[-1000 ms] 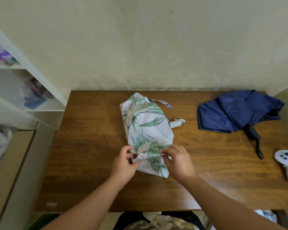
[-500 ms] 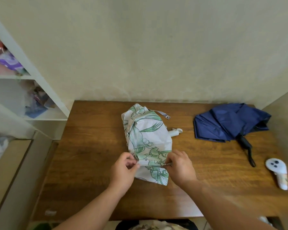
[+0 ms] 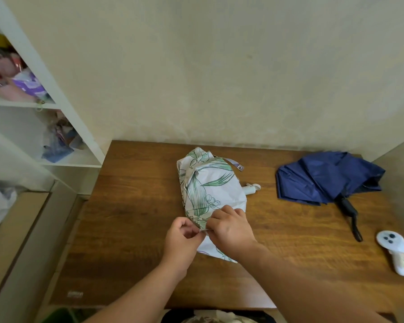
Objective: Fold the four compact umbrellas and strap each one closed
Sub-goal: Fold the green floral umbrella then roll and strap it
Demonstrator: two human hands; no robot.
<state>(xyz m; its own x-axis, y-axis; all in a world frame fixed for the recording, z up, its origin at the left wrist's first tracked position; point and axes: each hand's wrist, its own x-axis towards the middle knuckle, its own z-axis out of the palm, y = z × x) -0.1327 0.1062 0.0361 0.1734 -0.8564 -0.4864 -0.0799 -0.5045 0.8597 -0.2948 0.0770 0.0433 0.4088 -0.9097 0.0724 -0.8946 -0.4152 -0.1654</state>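
A white umbrella with a green leaf print lies loosely collapsed in the middle of the wooden table. Its white handle pokes out on the right, and its strap with a snap trails off at the far end. My left hand and my right hand both pinch the near edge of its fabric, close together. A navy blue umbrella lies unfolded at the far right, black handle toward me.
A white handheld controller lies near the table's right edge. White shelves with bags and clutter stand to the left. The wall runs along the table's far side, and a side panel bounds the right.
My hands have drawn closer together on the printed umbrella's near edge, the right hand sliding left over the fabric. The camera view has shifted.
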